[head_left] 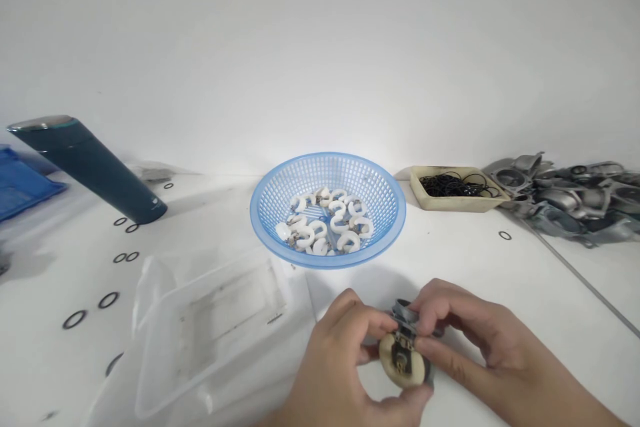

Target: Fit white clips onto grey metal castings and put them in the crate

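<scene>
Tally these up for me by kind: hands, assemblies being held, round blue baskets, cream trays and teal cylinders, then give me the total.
Hands, the left hand and right hand: 2
Held assembly, counted as one piece: 1
Round blue basket: 1
Cream tray: 1
Teal cylinder: 1
Total: 6

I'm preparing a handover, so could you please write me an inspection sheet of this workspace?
Surface: white tabletop, with black rings scattered on it, mostly at left.
Job's things: grey part with a cream face, held; white curved pieces in a blue basket; thin black loops in a cream tray; heaped grey pieces at right.
Clutter: translucent container; dark teal object; blue item at the left edge.
Grips: left grip and right grip both on the grey part.
Cables: nothing seen.
Surroundings: white wall behind.
</scene>
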Demonstrator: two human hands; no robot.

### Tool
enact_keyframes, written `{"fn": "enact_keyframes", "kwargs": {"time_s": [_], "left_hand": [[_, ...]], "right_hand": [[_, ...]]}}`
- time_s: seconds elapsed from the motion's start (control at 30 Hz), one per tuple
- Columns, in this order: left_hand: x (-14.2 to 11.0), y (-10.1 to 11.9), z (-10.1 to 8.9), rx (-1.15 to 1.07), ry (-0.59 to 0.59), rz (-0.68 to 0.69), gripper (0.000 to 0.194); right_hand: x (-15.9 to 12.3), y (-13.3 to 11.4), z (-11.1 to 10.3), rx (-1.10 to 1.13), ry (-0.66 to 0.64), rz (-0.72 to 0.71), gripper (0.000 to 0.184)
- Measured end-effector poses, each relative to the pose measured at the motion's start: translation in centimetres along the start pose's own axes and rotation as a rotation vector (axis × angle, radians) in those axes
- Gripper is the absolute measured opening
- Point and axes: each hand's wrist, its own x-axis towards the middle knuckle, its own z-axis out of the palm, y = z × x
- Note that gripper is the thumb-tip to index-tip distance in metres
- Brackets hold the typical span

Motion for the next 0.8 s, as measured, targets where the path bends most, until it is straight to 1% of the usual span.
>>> {"fn": "enact_keyframes", "kwargs": {"time_s": [0.1,0.13,0.23,0.27,0.43,0.53,0.63,0.73,0.8], "left_hand": [[0.1,0.2,0.0,0.002,0.000,-0.005,0.044],[0.2,0.3,0.0,0.000,0.002,-0.008,0.043],[0.2,0.4,0.0,-0.013,-0.009,-0.010,0.040],[0.2,0.3,0.0,-0.017,-0.017,-0.009,0.040],[-0.2,-0.6,-0.1,-0.039,-0.035,0.009,0.046],[-0.3,-1.0,-0.2,-0.048,-0.049,0.008,0.049],[-0.3,-0.9,-0.2,-0.040,-0.048,0.021,0.050],[-0.3,-0.7,-0.1,-0.010,-0.015,-0.024,0.050],[-0.3,-0.5,-0.1,-0.004,0.006,-0.057,0.045]], "right_hand": [[0.1,0.2,-0.4,-0.062,-0.043,-0.107,0.011],[0.2,0.2,-0.6,-0.100,-0.058,-0.143,0.009],[0.4,0.3,-1.2,-0.193,-0.094,-0.241,0.024],[0.5,0.4,-1.4,-0.203,-0.102,-0.257,0.026],[0.6,0.9,-1.5,-0.157,-0.129,-0.277,0.018],[0.7,0.9,-1.4,-0.159,-0.123,-0.286,0.018],[0.8,0.7,-1.4,-0.171,-0.125,-0.295,0.018],[0.8,0.7,-1.5,-0.184,-0.117,-0.313,0.019],[0.8,0.8,-1.4,-0.187,-0.110,-0.318,0.019]]}}
